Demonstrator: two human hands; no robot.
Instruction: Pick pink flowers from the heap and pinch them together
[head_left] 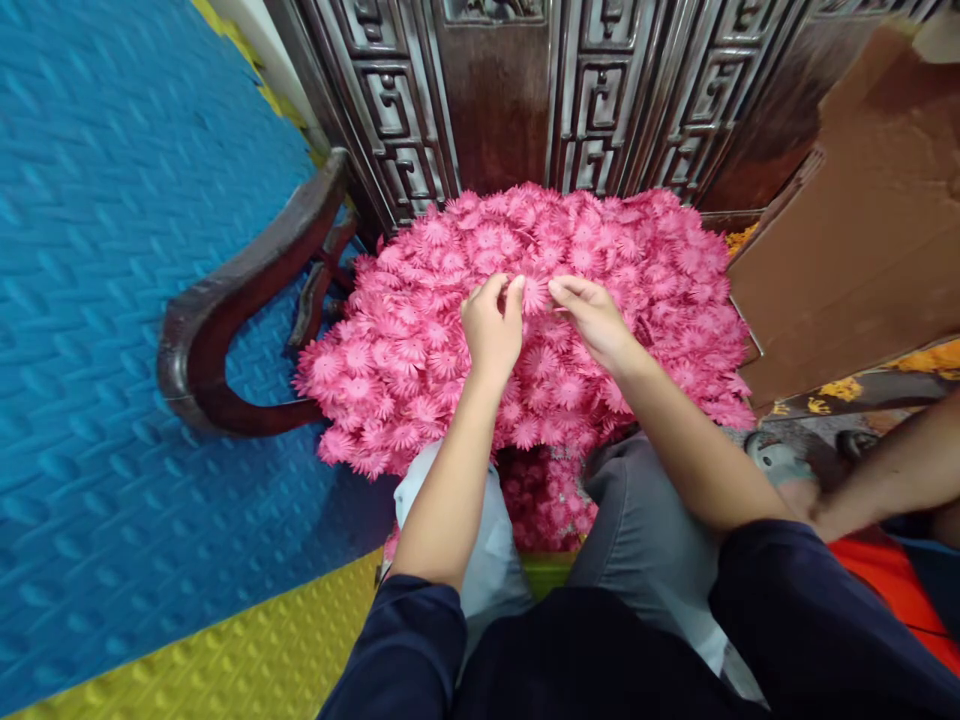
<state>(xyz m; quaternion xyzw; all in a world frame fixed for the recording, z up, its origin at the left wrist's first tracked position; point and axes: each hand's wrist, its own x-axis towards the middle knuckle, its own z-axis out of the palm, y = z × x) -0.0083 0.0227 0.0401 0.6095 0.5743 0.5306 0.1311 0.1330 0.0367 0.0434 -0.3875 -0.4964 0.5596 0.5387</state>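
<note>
Hands point(493, 330) point(598, 322) near each other, fingers point(574, 286) pinched, forearms point(448, 485) extended forward.

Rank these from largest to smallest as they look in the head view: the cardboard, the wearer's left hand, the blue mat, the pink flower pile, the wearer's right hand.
1. Blue mat
2. Pink flower pile
3. Cardboard
4. Left hand and right hand: too alike to rank
</note>
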